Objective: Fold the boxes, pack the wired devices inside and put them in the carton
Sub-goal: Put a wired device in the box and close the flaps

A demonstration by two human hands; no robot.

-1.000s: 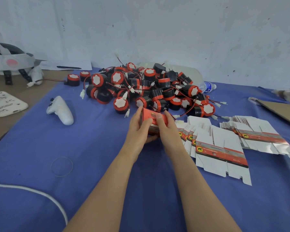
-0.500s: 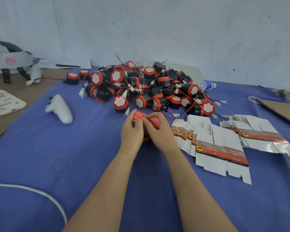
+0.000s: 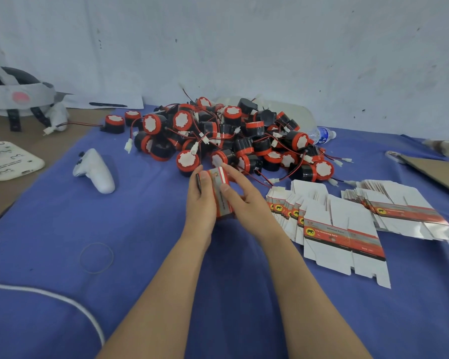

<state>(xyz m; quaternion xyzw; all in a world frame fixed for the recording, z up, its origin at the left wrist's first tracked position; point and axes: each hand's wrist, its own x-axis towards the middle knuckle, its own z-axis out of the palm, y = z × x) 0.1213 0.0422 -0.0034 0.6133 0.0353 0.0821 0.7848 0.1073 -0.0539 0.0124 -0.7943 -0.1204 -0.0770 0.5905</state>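
A white cord [image 3: 49,294] lay nearest, left of the forearms. The left hand [image 3: 201,202] curled round the small folded box [image 3: 222,195], and the right hand [image 3: 248,204] pinched it between thumb and fingers. Flat box blanks [image 3: 342,237] were fanned just right of the right hand. Wired devices [image 3: 244,141] were heaped just beyond both hands.

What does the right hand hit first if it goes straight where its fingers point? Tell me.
The right hand touches the box; past it, its fingers point at the near edge of the device pile, though depth is unclear.
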